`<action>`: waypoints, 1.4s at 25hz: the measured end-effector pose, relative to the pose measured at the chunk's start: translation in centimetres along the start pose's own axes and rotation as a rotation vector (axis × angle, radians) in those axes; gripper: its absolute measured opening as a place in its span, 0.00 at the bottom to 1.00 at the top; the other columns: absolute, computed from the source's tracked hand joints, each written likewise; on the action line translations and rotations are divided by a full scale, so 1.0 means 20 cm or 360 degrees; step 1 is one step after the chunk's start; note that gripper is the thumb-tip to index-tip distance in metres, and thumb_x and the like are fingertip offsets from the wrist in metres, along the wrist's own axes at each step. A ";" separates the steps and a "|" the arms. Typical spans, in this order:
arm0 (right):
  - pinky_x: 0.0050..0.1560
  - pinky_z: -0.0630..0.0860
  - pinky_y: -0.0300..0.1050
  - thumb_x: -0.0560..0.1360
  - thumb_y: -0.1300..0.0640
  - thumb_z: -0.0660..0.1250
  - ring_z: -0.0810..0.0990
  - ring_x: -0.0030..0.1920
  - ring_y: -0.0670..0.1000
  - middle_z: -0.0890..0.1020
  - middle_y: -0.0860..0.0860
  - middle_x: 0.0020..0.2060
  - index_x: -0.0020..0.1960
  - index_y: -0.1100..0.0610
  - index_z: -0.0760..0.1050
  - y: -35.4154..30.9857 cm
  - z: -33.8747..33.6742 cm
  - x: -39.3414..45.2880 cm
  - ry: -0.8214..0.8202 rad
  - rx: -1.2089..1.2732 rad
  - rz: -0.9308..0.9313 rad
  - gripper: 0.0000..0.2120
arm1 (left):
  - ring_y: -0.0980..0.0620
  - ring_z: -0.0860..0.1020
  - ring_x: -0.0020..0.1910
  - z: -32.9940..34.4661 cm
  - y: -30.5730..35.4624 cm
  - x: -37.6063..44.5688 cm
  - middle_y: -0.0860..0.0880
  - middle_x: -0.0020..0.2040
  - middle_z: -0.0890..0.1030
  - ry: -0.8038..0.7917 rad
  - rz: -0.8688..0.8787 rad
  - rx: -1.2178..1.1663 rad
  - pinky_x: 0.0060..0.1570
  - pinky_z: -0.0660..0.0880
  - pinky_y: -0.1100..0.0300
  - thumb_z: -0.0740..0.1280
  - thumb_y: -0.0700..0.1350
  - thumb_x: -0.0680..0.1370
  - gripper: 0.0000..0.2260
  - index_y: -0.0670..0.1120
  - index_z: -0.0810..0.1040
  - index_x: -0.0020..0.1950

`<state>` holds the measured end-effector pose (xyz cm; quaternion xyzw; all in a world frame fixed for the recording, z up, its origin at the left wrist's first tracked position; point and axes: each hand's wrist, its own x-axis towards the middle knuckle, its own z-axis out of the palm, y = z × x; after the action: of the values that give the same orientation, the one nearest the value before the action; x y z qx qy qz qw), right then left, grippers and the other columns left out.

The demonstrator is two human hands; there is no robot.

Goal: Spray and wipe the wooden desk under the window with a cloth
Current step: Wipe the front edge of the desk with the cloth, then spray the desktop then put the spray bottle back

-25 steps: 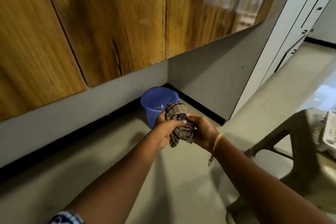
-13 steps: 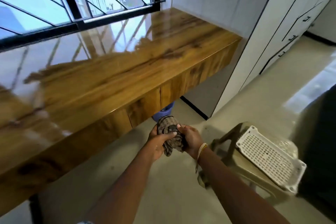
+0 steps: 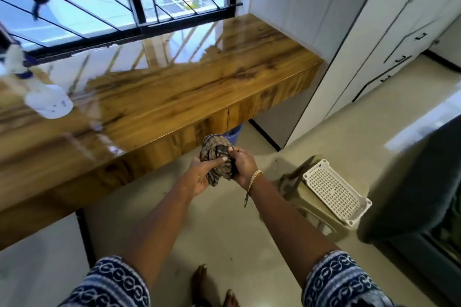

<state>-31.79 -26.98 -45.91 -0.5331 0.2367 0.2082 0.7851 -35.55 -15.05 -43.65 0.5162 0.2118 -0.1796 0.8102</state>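
The wooden desk [image 3: 174, 92] fills the view from nine to one o'clock under the barred window [image 3: 119, 17], its glossy top bearing a blurred white spray bottle [image 3: 47, 101] at nine o'clock. Near centre, off the desk's front edge, the left hand [image 3: 202, 177] and right hand [image 3: 243, 166] both grip a bunched checked cloth [image 3: 216, 157], squeezed between them, its top bulging out toward twelve o'clock.

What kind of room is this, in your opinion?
Probably a room in a home, perhaps a bedroom or study. A glossy wooden desk is built in under a barred window, tall white cupboards line the wall, and a plastic stool carries a white basket.
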 end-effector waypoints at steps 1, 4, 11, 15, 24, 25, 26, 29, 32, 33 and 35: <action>0.60 0.75 0.64 0.80 0.60 0.60 0.79 0.58 0.65 0.79 0.66 0.57 0.61 0.67 0.74 0.02 0.04 -0.01 -0.0031 0.0013 0.0022 0.14 | 0.45 0.81 0.45 -0.03 0.02 -0.03 0.44 0.44 0.84 0.0023 0.0001 -0.0035 0.44 0.80 0.49 0.70 0.33 0.73 0.13 0.46 0.76 0.53; 0.60 0.75 0.64 0.81 0.60 0.57 0.78 0.59 0.66 0.78 0.66 0.59 0.64 0.67 0.72 0.05 0.23 -0.04 -0.0121 -0.0006 0.0084 0.16 | 0.41 0.78 0.55 -0.20 0.08 -0.08 0.43 0.56 0.79 0.0081 -0.0006 -0.0128 0.53 0.77 0.40 0.73 0.34 0.71 0.24 0.50 0.71 0.62; 0.56 0.77 0.65 0.79 0.55 0.62 0.78 0.57 0.63 0.79 0.63 0.57 0.57 0.61 0.75 0.03 0.74 0.06 -0.0252 -0.0498 0.0143 0.11 | 0.37 0.79 0.57 -0.62 0.32 -0.07 0.38 0.60 0.79 0.0221 0.0132 -0.0187 0.48 0.80 0.41 0.73 0.32 0.69 0.29 0.44 0.70 0.68; 0.45 0.81 0.57 0.78 0.57 0.64 0.80 0.48 0.60 0.81 0.61 0.50 0.44 0.58 0.74 0.00 1.02 0.16 -0.0271 -0.0641 0.0098 0.06 | 0.38 0.80 0.55 -0.87 0.54 -0.01 0.37 0.57 0.81 0.0259 0.0235 -0.0041 0.47 0.80 0.47 0.73 0.31 0.69 0.25 0.41 0.73 0.64; 0.32 0.77 0.46 0.80 0.59 0.61 0.80 0.41 0.57 0.80 0.59 0.41 0.38 0.58 0.71 0.05 1.40 0.40 -0.0290 -0.0911 0.0051 0.11 | 0.44 0.79 0.55 -1.22 0.77 0.22 0.42 0.59 0.80 0.0677 0.0186 0.0426 0.46 0.80 0.52 0.79 0.42 0.64 0.31 0.41 0.73 0.65; 0.36 0.80 0.50 0.79 0.59 0.62 0.81 0.44 0.59 0.80 0.61 0.44 0.38 0.58 0.71 0.06 1.42 0.45 -0.0278 -0.1015 0.0011 0.11 | 0.45 0.79 0.54 -1.23 0.77 0.24 0.42 0.60 0.79 0.0749 0.0180 0.0538 0.44 0.80 0.55 0.79 0.45 0.65 0.32 0.41 0.72 0.66; 0.43 0.81 0.55 0.79 0.59 0.62 0.81 0.47 0.61 0.81 0.62 0.46 0.38 0.58 0.72 0.06 1.44 0.48 -0.0268 -0.1142 -0.0028 0.10 | 0.47 0.79 0.53 -1.23 0.79 0.24 0.43 0.60 0.79 0.0830 0.0172 0.0705 0.41 0.79 0.57 0.78 0.48 0.66 0.31 0.42 0.72 0.66; 0.45 0.81 0.59 0.74 0.54 0.65 0.81 0.42 0.57 0.80 0.57 0.41 0.41 0.59 0.74 0.01 1.51 0.61 -0.0352 -0.1738 -0.0175 0.08 | 0.46 0.77 0.55 -1.25 0.88 0.27 0.43 0.61 0.74 0.1011 -0.0032 0.1335 0.49 0.79 0.54 0.74 0.61 0.66 0.34 0.44 0.73 0.65; 0.29 0.67 0.47 0.73 0.46 0.65 0.70 0.29 0.51 0.73 0.51 0.30 0.34 0.57 0.70 -0.16 1.57 0.61 -0.0503 -0.2426 -0.0302 0.16 | 0.43 0.64 0.69 -1.31 0.97 0.27 0.43 0.71 0.66 0.0941 -0.0332 0.1667 0.65 0.67 0.49 0.67 0.76 0.58 0.46 0.49 0.73 0.68; 0.29 0.65 0.45 0.73 0.44 0.64 0.69 0.30 0.51 0.73 0.51 0.30 0.34 0.56 0.70 -0.21 1.61 0.62 -0.0520 -0.2573 -0.0386 0.17 | 0.42 0.64 0.70 -1.34 1.00 0.27 0.43 0.71 0.67 0.0984 -0.0381 0.1647 0.66 0.66 0.47 0.63 0.80 0.55 0.50 0.49 0.74 0.67; 0.31 0.64 0.43 0.74 0.46 0.63 0.69 0.30 0.51 0.72 0.50 0.29 0.33 0.56 0.68 -0.29 1.73 0.62 -0.0622 -0.2629 -0.0508 0.17 | 0.46 0.74 0.60 -1.40 1.07 0.24 0.43 0.62 0.76 0.1100 -0.0282 0.1291 0.61 0.73 0.50 0.64 0.77 0.59 0.42 0.45 0.80 0.58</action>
<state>-13.38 4.22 -37.90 -0.9146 -0.2075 0.2888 0.1926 -24.96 18.72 -40.37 0.7967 0.4225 -0.1343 0.4107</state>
